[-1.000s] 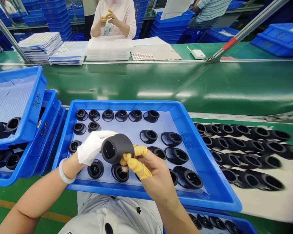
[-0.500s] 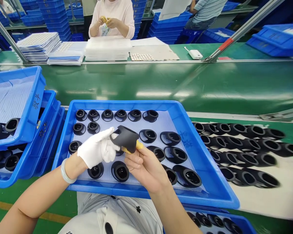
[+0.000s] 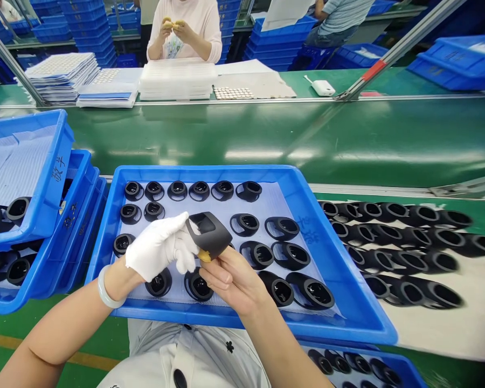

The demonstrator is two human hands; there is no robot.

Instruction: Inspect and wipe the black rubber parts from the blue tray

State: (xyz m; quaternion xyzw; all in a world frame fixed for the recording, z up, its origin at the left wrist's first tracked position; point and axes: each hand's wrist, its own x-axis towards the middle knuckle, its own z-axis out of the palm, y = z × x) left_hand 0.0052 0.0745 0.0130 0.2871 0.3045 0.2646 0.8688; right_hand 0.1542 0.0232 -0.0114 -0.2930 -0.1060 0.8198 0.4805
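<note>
Over a blue tray [image 3: 242,319] I hold a matte black, hollow plastic housing [image 3: 215,237], tilted so that a squarish opening shows on its upper side. My left hand [image 3: 161,245], in a white glove, grips the housing's left edge; the fingers' ends are partly hidden behind it. From below and the right, my right hand [image 3: 230,277] pinches the same part. Yellow covers [image 3: 204,255] show at its fingertips. Rows of similar black housings [image 3: 302,255] stand on the tray's white liner around my hands.
More black housings [image 3: 411,238] lie in rows on a pale cloth [image 3: 464,328] to the right. Stacked blue trays [image 3: 44,215] stand at the left, and another tray [image 3: 404,364] sits below. Across the green bench [image 3: 267,132], a person [image 3: 186,32] works behind white stacks [image 3: 178,81].
The black housing has turned in my hands, so its opening now faces up more. My right hand has shifted slightly left and down.
</note>
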